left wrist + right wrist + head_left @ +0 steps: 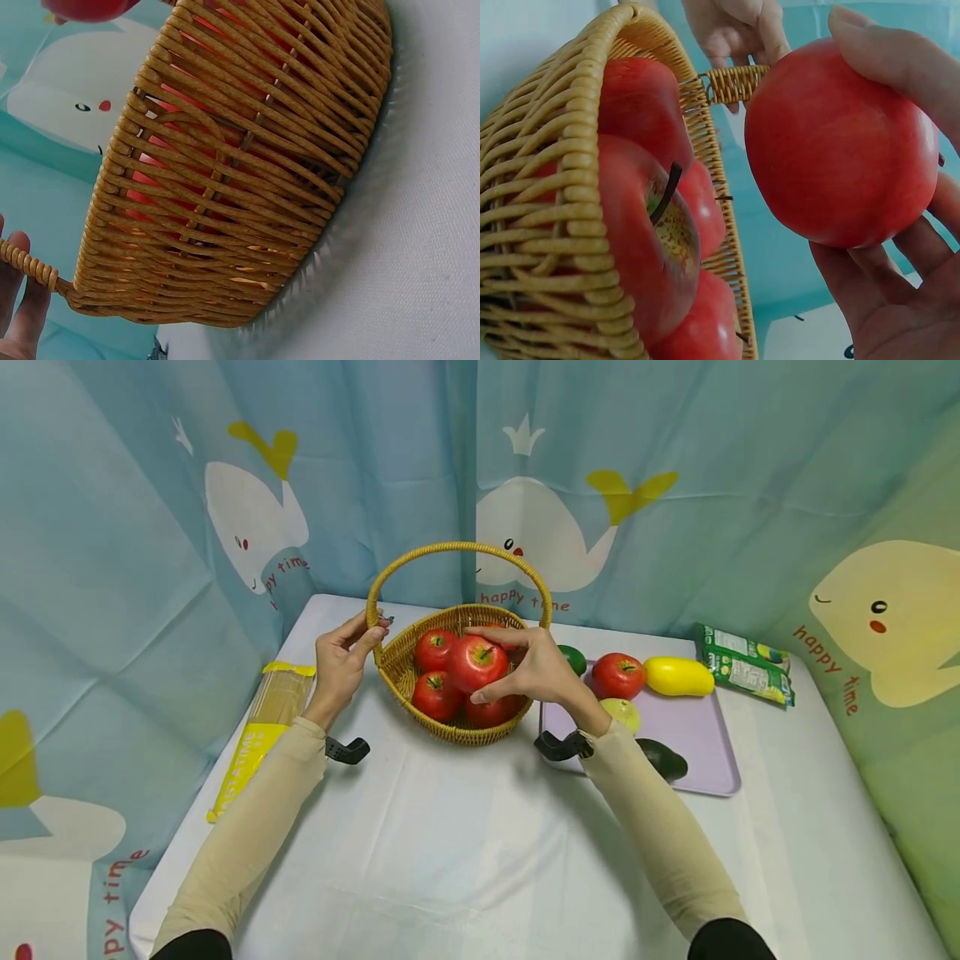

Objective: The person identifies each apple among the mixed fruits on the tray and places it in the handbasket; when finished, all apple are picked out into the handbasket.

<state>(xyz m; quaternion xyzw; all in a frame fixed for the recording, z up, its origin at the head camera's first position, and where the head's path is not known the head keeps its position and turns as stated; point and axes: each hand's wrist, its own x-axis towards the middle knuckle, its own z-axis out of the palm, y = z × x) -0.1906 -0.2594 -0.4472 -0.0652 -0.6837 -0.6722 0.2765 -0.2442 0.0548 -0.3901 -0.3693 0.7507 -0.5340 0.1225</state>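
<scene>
A wicker basket (469, 737) with a tall arched handle (456, 547) stands on the table and holds several red apples (437, 697). My left hand (340, 666) grips the handle low on its left side, its fingers (34, 304) also showing at the edge of the left wrist view. Over the basket, my right hand (546, 670) holds another red apple (840, 142) between thumb and fingers. In the right wrist view this apple is apart from the ones inside, whose lower parts the woven wall hides.
To the right, a lilac tray (712, 760) bears a red apple (618, 677), a yellow fruit (678, 677), a pale green round fruit (621, 715) and an avocado (662, 761). Green packets (746, 664) lie behind it. A pasta pack (262, 735) lies left, near the curtain (420, 468).
</scene>
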